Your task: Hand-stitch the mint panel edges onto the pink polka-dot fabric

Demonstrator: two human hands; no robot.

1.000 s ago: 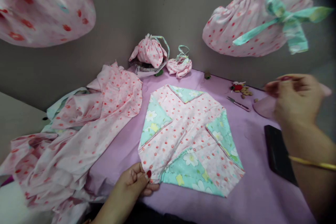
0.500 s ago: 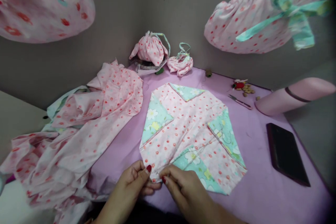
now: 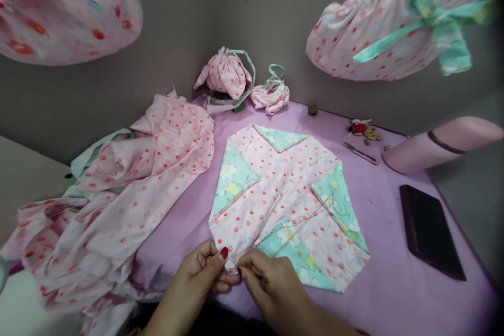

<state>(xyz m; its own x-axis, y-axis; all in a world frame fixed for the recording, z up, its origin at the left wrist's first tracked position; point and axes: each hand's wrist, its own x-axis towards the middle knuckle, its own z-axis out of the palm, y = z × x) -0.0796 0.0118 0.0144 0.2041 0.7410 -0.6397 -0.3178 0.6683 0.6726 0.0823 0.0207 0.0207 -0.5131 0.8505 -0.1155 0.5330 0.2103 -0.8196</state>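
A pink floral cloth piece [image 3: 271, 184] with green flowered corner patches [image 3: 234, 178] lies flat before me. Its near-left corner is pinched between the thumb and fingers of my left hand [image 3: 207, 268]. My right hand [image 3: 271, 278] is closed in a pinch beside that corner, with thumb and forefinger pressed together close to the cloth edge. Whatever sits between those fingertips is too small to make out. A thin dark line, like a thread, runs over the cloth from near my right hand toward the right-hand patch.
Heaped pink fabric [image 3: 129, 168] covers the left side. Drawstring bags [image 3: 226, 73] stand at the back; larger bags [image 3: 366, 37] hang above. To the right are thread snips [image 3: 360, 153], a red spool [image 3: 357, 128], a pink bottle [image 3: 417, 149] and a dark phone-like slab [image 3: 431, 231].
My right hand has shifted slightly left, its fingertips closer to my left fingers at the corner. My left hand and the cloth look almost unmoved.
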